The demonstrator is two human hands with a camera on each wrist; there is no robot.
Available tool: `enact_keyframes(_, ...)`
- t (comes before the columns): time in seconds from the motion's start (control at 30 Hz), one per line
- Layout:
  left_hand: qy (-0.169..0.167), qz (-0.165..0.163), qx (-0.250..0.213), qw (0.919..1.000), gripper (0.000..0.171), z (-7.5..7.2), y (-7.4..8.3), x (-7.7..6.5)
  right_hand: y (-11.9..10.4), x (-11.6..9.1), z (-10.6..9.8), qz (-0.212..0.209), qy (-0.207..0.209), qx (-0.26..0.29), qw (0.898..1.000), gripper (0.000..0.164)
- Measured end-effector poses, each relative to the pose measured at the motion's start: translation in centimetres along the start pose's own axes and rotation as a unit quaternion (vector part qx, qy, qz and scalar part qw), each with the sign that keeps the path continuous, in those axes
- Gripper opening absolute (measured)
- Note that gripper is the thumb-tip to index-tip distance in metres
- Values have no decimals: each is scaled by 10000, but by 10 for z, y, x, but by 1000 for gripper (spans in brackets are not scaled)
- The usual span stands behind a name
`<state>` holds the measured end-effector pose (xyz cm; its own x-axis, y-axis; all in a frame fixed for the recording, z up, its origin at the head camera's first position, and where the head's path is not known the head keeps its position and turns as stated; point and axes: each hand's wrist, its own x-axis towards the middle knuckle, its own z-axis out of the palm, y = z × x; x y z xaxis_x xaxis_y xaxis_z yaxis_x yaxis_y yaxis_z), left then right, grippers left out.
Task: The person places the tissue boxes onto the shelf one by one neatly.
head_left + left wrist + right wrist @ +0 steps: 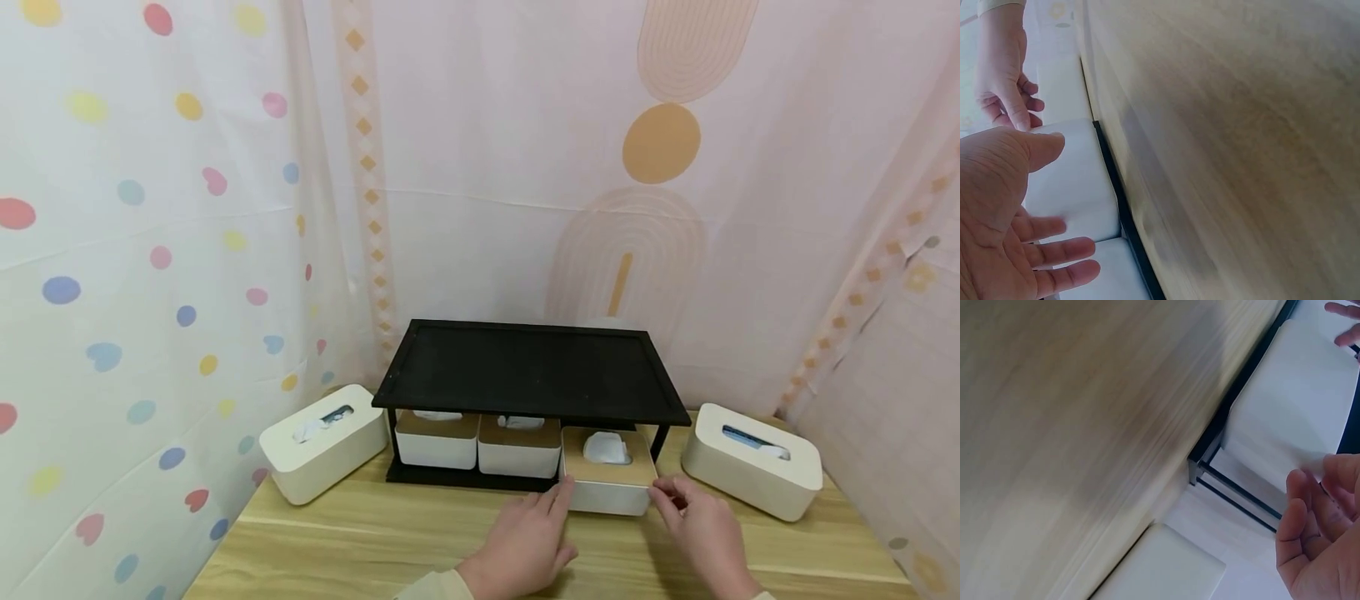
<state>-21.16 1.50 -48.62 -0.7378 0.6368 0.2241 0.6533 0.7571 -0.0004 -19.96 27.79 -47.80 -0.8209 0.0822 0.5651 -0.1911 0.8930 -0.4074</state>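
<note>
At shelf [525, 367] R front, tissue box [609, 475] btwn L grip [527, 535], spread, & R grip [703, 527], pinch unclear.

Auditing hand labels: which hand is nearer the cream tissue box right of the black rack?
Right. The right hand is close by the cream tissue box, to its front left; the left hand is farther left, past the brown-topped box between the hands.

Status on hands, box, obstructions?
Left hand at rightmost brown-topped box, left front; right hand at right front. Box partly under black shelf, jutting past middle box. Shelf leg close on right.
</note>
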Motion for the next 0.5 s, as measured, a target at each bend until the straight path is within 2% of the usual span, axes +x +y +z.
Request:
enact_keyframes(0.2,-33,39,-54,10000,89,0,-1,2,5,-2,-2,-154,-231,-40,9996,13)
enact_keyframes(0.4,-19,-60,-306,9995,94,0,-3,6,10,-6,-3,-208,-611,-185,9977,34)
enact_keyframes(0.5,11,-172,-444,9989,98,2,-5,8,11,-6,-4,-82,-940,-182,9954,43)
